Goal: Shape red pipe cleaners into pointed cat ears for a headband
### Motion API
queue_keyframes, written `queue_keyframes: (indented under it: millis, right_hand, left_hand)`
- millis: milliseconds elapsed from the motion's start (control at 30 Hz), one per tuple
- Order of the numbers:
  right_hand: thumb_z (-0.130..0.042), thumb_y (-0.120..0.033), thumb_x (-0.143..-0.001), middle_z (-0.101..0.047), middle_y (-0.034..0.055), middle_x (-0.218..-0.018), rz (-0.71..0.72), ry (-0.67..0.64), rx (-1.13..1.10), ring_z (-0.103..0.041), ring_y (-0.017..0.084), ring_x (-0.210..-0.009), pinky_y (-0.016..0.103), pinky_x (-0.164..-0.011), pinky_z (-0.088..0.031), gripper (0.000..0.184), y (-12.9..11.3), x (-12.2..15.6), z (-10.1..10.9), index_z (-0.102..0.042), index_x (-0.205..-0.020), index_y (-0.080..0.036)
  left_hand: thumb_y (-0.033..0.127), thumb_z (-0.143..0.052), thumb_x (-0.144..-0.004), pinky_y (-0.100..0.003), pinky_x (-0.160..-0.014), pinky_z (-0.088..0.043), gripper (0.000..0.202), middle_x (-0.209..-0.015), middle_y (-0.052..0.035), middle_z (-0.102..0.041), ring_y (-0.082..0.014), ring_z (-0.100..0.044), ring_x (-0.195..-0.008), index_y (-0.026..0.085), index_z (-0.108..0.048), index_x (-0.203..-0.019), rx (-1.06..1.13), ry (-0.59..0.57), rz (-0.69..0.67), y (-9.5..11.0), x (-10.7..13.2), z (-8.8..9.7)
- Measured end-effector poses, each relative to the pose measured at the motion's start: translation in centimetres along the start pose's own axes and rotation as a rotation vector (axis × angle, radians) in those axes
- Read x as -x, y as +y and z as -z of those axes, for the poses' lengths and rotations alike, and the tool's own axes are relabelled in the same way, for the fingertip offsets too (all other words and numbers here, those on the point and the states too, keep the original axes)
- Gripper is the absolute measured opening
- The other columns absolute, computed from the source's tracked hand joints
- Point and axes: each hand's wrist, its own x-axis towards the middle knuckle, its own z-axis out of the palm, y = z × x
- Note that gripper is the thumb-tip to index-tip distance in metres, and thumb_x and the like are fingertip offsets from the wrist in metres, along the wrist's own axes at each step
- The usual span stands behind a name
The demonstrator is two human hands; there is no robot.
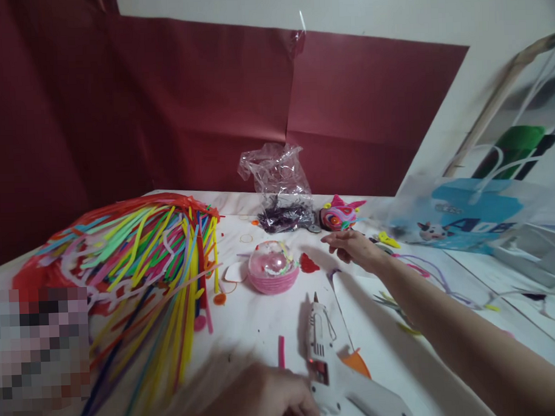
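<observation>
My right hand [354, 246] reaches over the table from the right, fingers loosely stretched and apart, with nothing visible in them. Just behind it lies a pink-and-white craft fish [338, 217] with a big round eye. Low in the view, my left hand [270, 397] is blurred and partly cut off. Its fingers curl down beside the white glue gun [317, 334], and I cannot make out whether they hold anything. Between the hands and the back wall stands a pink bowl with a clear dome [273, 269]. A red scalloped piece [309, 263] lies to its right.
A large heap of coloured pipe cleaners [146, 249] spills from a red bag on the left. A clear plastic bag [283, 183] with dark contents stands at the back. On the right are a printed carrier bag [455, 217], a white box [529, 257] and loose purple strands [437, 269].
</observation>
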Motion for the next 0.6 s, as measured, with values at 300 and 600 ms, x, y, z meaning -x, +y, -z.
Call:
queue_keyframes:
  millis: [300,600]
  right_hand:
    - [-0.062,-0.044,-0.071,-0.047,-0.0046,-0.041,0.065,0.010,-0.009,-0.038,0.007,-0.035,0.020,-0.035,-0.026,0.035,1.0,8.2,0.0,-0.055,-0.054,-0.015]
    - [-0.051,-0.064,-0.067,-0.043,-0.0029,-0.045,0.103,-0.086,0.143,-0.039,0.010,-0.042,0.023,-0.042,-0.033,0.049,1.0,11.9,-2.1,-0.052,-0.052,-0.017]
  left_hand:
    - [0.036,-0.041,-0.078,-0.021,-0.048,-0.027,0.030,-0.051,0.0049,-0.041,-0.0096,-0.042,-0.053,0.017,-0.047,-0.057,-0.017,0.193,0.112,-0.3,-1.2,1.0]
    - [0.025,-0.041,-0.080,-0.023,-0.065,-0.037,0.025,-0.076,-0.0018,-0.065,-0.0143,-0.056,-0.072,0.019,-0.065,-0.077,-0.302,0.142,-0.059,-1.3,-0.8,1.5]
